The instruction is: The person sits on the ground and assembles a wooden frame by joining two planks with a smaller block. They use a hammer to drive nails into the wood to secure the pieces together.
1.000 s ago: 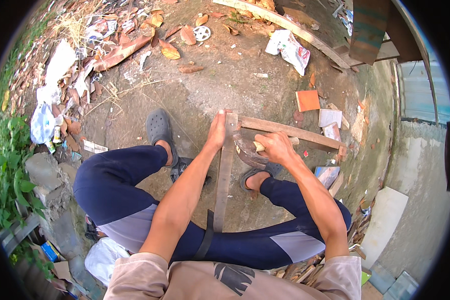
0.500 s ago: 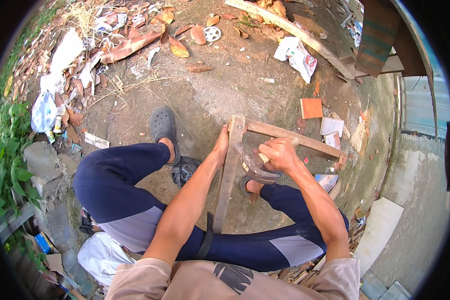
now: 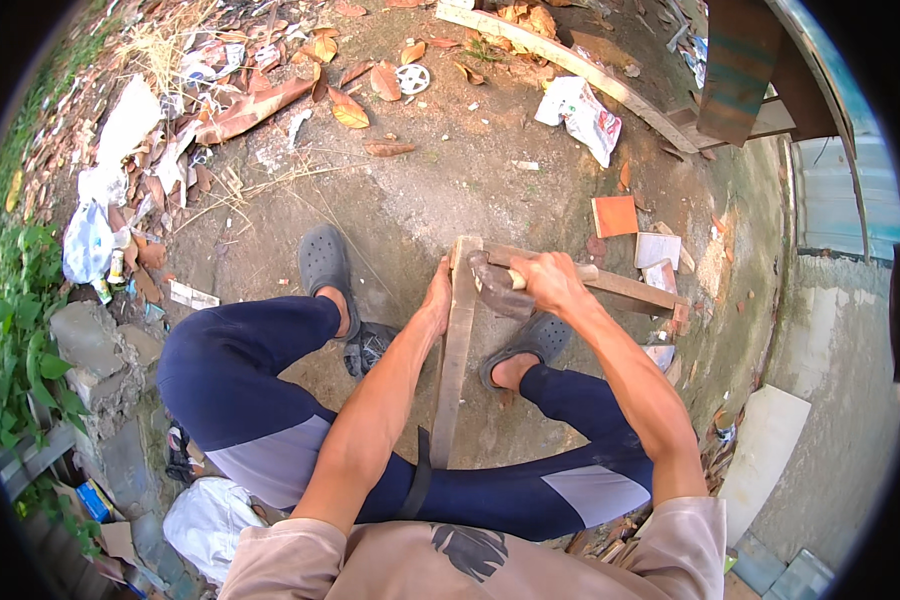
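Between my legs stands a wooden frame: one long beam (image 3: 454,365) points toward me, and a crosspiece (image 3: 625,287) runs off to the right from its far end. My left hand (image 3: 437,298) is closed around the left side of the beam close to that joint. In my right hand (image 3: 551,281) is a claw hammer (image 3: 498,288), gripped by its pale handle. The hammer's head is right beside the joint on its right side; whether it touches the wood I cannot tell. Part of the crosspiece is hidden behind my right hand.
Grey clogs are on my feet, the left clog (image 3: 325,262) on the dirt ground. An orange tile (image 3: 614,215) and pale pieces lie beyond the crosspiece. A long plank (image 3: 580,68) lies far right, near a white plastic bag (image 3: 581,117). Broken blocks (image 3: 88,340) are at left, a concrete wall (image 3: 838,370) at right.
My right hand has moved the hammer up and slightly left, bringing its head against or close to the joint. My left hand stays on the beam. My right clog shows more now.
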Available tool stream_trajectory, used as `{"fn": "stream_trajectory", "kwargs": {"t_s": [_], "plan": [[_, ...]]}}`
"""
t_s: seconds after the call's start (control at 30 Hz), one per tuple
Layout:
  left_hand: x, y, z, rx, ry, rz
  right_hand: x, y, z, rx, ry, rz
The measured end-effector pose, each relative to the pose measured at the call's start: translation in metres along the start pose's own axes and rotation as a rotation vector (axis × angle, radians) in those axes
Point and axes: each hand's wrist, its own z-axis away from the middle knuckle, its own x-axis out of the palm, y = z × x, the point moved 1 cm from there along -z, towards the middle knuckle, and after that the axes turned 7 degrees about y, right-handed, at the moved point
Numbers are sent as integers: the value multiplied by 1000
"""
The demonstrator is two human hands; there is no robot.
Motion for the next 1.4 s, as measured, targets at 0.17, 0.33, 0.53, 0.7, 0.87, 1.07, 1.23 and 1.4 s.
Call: {"fn": "stream_trajectory", "kwargs": {"t_s": [0.17, 0.33, 0.53, 0.7, 0.87, 1.07, 1.23, 1.4], "plan": [[-3, -4, -4, -11, -4, 38, 0, 4, 13, 145, 118, -117], [-5, -10, -18, -36, 54, 62, 22, 12, 20, 265, -83, -128], [2, -5, -13, -64, 118, 8, 57, 19, -9, 670, 511, -520], [-15, -6, -3, -148, 117, 17, 40, 6, -45, 1075, 89, -741], [-22, -6, -6, -154, 102, -3, 68, -6, -37, 1149, 174, -867], [-4, 56, 17, 163, 293, -510, 74, -11, -43, 1285, 157, -934], [10, 101, 23, 469, 26, -1360, 63, -30, -52, 1481, 289, -834], [26, 133, 18, 342, -90, -1793, 47, -73, -62, 1764, 591, -524]]}}
